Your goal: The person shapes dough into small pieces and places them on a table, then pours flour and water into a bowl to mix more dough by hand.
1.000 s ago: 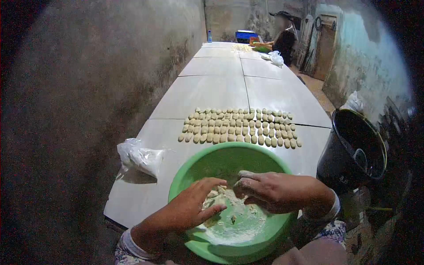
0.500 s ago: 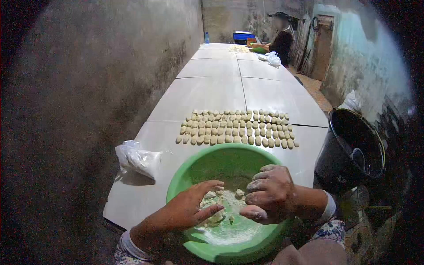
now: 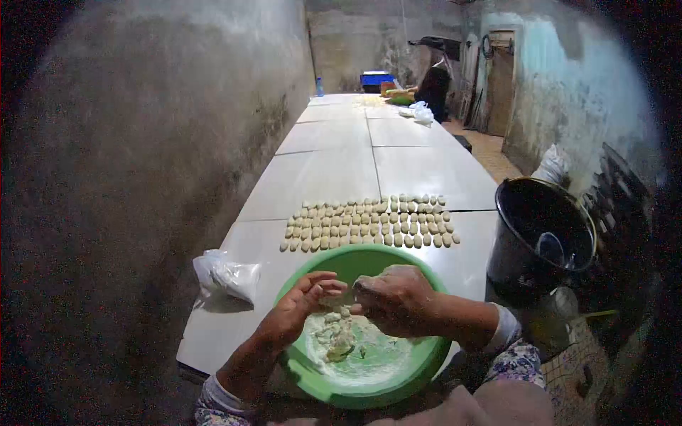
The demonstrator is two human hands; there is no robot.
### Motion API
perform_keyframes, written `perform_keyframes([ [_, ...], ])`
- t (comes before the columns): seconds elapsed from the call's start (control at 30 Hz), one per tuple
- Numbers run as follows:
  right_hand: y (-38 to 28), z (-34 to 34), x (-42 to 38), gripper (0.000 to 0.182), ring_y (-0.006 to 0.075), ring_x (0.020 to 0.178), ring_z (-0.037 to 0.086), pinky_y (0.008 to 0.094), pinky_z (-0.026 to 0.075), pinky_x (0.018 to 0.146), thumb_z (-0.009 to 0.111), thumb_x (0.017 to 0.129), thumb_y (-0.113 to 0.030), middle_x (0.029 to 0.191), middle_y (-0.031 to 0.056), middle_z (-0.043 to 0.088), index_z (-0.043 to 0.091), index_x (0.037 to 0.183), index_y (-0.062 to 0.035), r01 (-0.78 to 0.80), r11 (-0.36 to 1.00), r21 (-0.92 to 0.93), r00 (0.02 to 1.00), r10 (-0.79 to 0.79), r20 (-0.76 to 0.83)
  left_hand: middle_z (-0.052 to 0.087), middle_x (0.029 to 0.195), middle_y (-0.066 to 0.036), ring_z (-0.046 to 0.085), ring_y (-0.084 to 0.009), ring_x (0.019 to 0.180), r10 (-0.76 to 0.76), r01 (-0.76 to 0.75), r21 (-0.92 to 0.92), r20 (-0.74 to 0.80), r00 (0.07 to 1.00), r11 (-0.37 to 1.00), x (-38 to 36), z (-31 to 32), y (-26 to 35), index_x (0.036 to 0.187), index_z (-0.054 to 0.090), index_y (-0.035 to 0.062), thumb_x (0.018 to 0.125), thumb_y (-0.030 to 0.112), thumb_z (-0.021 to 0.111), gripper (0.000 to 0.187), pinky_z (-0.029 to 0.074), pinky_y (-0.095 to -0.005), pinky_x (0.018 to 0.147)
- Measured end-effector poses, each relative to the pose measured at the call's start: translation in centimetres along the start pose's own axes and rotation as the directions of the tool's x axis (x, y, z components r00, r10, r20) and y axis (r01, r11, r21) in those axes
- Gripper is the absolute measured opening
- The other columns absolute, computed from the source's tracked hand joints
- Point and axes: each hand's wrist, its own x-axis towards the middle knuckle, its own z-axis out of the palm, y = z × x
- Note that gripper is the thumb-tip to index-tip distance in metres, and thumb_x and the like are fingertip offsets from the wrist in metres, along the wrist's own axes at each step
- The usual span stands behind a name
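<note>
A green plastic basin [image 3: 369, 258] stands at the near end of the table. Crumbly, floury dough [image 3: 339, 341] lies inside it, with loose white flour across the bottom. My left hand [image 3: 302, 307] is over the basin's left side, its fingers slightly bent and apart, with nothing visible in it. Opposite, my right hand [image 3: 398, 299] is closed and dusted with flour, raised above the dough; what its fingers may hold is hidden. The two sets of fingertips are close together. Just beyond the basin, small oval dough pieces [image 3: 366, 229] lie in several rows.
A clear plastic bag of white powder [image 3: 226, 278] sits left of the basin. To the right stands a black bucket [image 3: 529, 273]. The long white-tiled table [image 3: 320, 170] runs along a wall. Another person [image 3: 435, 82] works at its far end, near a blue crate [image 3: 376, 79].
Both hands have lifted from the dough and come nearer each other. My right hand has moved left, its fingers curling in more. The camera view has tilted up a little.
</note>
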Motion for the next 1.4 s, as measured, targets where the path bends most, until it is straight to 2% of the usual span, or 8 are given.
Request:
perform_keyframes([
  [0.43, -3.2, 0.2, -0.6, 0.079, 0.0389, 0.138, -0.002, 0.0541, -0.012, 0.106, 0.026, 0.091, -0.057, 0.148, 0.024, 0.004, 0.017, 0.14, 0.0034, -0.156, 0.986, -0.055, 0.967, 0.164, 0.196, 0.045, 0.126, -0.023, 0.045, -0.0312, 0.118, 0.006, -0.101, -0.67, -0.142, 0.99, 0.736, 5.3, 4.7, 0.2, 0.133, 0.027, 0.0032, 0.097, 0.048, 0.017, 0.059, 0.037, -0.0468, 0.102],
  [0.87, 2.6, 7.1, 6.5, 0.081, 0.0408, 0.137, -0.001, 0.051, 0.0, 0.109, 0.016, 0.088, -0.066, 0.149, 0.0234, 0.004, 0.007, 0.145, -0.009, 0.036, 0.953, 0.301, 0.859, 0.124, -0.496, 0.009, 0.152, 0.001, 0.005, -0.0189, 0.14, 0.625, -0.634, -0.19, -0.111, 0.773, 0.75, 3.8, 8.5, 1.1, 0.146, 0.011, 0.0214, 0.094, 0.054, 0.017, 0.062, 0.004, -0.0566, 0.108],
  [0.93, 2.2, 7.4, 6.4, 0.081, 0.0414, 0.137, 0.0, 0.0498, 0.001, 0.109, 0.019, 0.088, -0.066, 0.148, 0.0244, 0.004, 0.006, 0.145, -0.009, 0.104, 0.98, 0.17, 0.818, 0.013, -0.576, 0.009, 0.152, -0.001, 0.006, -0.0193, 0.14, 0.232, -0.378, -0.428, -0.355, 0.906, 0.821, 4.1, 9.1, 0.8, 0.146, 0.014, 0.0205, 0.091, 0.059, 0.021, 0.067, 0.005, -0.0565, 0.108],
  [1.0, -3.4, 5.4, 6.2, 0.079, 0.039, 0.138, 0.005, 0.0664, 0.001, 0.101, 0.052, 0.086, -0.046, 0.15, 0.0181, 0.009, 0.01, 0.145, -0.0149, -0.432, 0.812, 0.393, 0.759, 0.563, -0.328, 0.014, 0.151, -0.003, 0.007, -0.0198, 0.14, 0.774, -0.088, -0.941, 0.214, 0.596, 0.327, 6.4, 5.5, 0.1, 0.145, 0.018, 0.0154, 0.09, 0.063, 0.02, 0.072, 0.011, -0.0489, 0.11],
  [1.17, 1.4, 6.3, 5.7, 0.087, 0.0443, 0.136, 0.003, 0.0536, 0.005, 0.108, 0.059, 0.085, -0.037, 0.145, 0.0303, 0.009, 0.0, 0.144, -0.0112, -0.227, 0.607, 0.761, 0.805, 0.557, -0.205, 0.039, 0.139, -0.011, 0.043, -0.0297, 0.123, -0.264, -0.168, -0.563, -0.603, 0.753, 0.809, 3.1, 12.2, 3.8, 0.138, 0.029, 0.0063, 0.087, 0.067, 0.018, 0.08, 0.034, -0.0441, 0.102],
  [1.27, 4.1, 10.8, 5.4, 0.078, 0.0453, 0.135, 0.007, 0.0503, 0.007, 0.109, 0.049, 0.091, -0.04, 0.144, 0.0318, 0.01, 0.0, 0.144, -0.0099, -0.149, 0.962, 0.23, 0.81, 0.252, -0.529, 0.025, 0.146, -0.017, 0.027, -0.0322, 0.133, 0.066, -0.169, -0.593, -0.192, 0.979, 0.787, 4.8, 6.8, -0.4, 0.144, 0.013, 0.0107, 0.082, 0.074, 0.008, 0.089, 0.024, -0.0445, 0.107],
  [1.37, 0.5, 6.8, 4.7, 0.08, 0.0442, 0.135, 0.009, 0.0457, 0.008, 0.111, 0.045, 0.091, -0.047, 0.146, 0.0295, 0.008, -0.002, 0.144, -0.012, -0.062, 0.953, 0.297, 0.86, 0.202, -0.468, 0.016, 0.149, -0.015, 0.021, -0.0304, 0.136, 0.838, 0.003, -0.965, 0.229, 0.496, 0.262, 7.8, 4.6, -1.7, 0.145, 0.011, 0.015, 0.081, 0.076, 0.008, 0.089, 0.021, -0.0465, 0.108],
  [1.4, 2.0, 7.1, 4.9, 0.08, 0.0442, 0.135, 0.009, 0.0457, 0.008, 0.111, 0.045, 0.091, -0.047, 0.146, 0.0295, 0.008, -0.002, 0.144, -0.012, -0.065, 0.951, 0.303, 0.86, 0.207, -0.466, 0.021, 0.147, -0.015, 0.026, -0.0319, 0.133, 0.521, -0.127, -0.907, 0.114, 0.846, 0.403, 6.6, 6.4, -0.8, 0.143, 0.015, 0.0105, 0.079, 0.077, 0.009, 0.093, 0.024, -0.0468, 0.107],
])
